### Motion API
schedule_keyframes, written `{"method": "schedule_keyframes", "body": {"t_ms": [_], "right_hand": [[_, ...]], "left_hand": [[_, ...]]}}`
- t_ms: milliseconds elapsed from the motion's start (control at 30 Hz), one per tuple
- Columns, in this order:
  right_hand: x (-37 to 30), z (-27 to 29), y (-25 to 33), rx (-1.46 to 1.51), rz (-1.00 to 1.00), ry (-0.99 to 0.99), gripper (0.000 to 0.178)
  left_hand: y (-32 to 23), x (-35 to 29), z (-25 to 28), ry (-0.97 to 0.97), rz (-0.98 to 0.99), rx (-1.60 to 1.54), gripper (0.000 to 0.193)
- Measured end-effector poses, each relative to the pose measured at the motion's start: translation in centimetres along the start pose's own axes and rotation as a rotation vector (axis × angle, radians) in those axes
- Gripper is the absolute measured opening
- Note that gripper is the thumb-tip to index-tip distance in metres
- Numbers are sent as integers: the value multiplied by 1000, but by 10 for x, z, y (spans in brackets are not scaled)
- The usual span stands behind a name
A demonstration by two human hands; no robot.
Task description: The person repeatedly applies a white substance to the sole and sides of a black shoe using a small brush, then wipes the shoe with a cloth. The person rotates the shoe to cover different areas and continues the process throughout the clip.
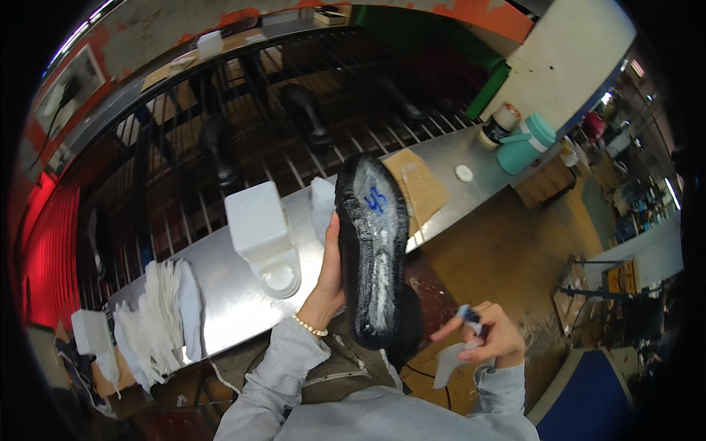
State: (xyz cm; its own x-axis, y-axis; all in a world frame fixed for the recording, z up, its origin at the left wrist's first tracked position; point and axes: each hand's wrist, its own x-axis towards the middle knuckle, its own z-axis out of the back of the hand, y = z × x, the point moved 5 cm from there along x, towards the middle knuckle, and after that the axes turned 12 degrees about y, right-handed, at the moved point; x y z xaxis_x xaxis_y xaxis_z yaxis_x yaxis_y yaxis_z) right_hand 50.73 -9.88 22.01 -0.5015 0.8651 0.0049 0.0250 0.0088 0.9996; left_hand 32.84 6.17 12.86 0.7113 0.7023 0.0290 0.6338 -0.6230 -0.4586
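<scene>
My left hand (329, 275) is wrapped round the side of a black shoe (379, 257), held upright with its underside facing me. That underside has a pale middle with a blue handwritten mark and a shiny, wet-looking black border. My right hand (489, 334), apart from the shoe at the lower right, pinches a pale limp strip (450, 361), with its index finger pointing left. Something blue and white is wrapped round one of its fingers. Left of the shoe, a white plastic dispenser (257, 220) with a round cup (279, 276) stands on the metal bench (228, 309).
A pile of whitish, sole-shaped pieces (158, 316) lies at the bench's left. Behind the shoe lie a brown sheet (421, 187) and a white lid (463, 173). A teal jug (526, 144) and a can (500, 125) stand farther right. Beyond, dark shoes (301, 110) rest on a barred rack.
</scene>
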Motion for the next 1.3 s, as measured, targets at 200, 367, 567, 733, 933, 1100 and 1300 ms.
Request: {"method": "schedule_keyframes", "body": {"t_ms": [200, 367, 567, 733, 933, 1100, 1300], "right_hand": [[56, -30, 34, -65, 24, 175, 19], [116, -77, 52, -255, 177, 470, 17], [177, -126, 85, -372, 235, 344, 30], [224, -146, 111, -273, 393, 118, 34], [254, -158, 132, -106, 557, 45, 42], [261, -163, 139, -329, 631, -56, 46], [265, -157, 141, -728, 832, -406, 76]], "left_hand": [[-93, -35, -30, -78, -440, 272, 89], [-175, -86, -24, -187, -771, 372, 92], [-208, -143, -23, -216, -931, 403, 91], [-205, -174, -32, -268, -952, 526, 94], [-189, -194, -25, -296, -745, 686, 107], [-169, -199, -13, -218, -667, 729, 108], [-147, -210, -4, -283, -624, 623, 106]]}}
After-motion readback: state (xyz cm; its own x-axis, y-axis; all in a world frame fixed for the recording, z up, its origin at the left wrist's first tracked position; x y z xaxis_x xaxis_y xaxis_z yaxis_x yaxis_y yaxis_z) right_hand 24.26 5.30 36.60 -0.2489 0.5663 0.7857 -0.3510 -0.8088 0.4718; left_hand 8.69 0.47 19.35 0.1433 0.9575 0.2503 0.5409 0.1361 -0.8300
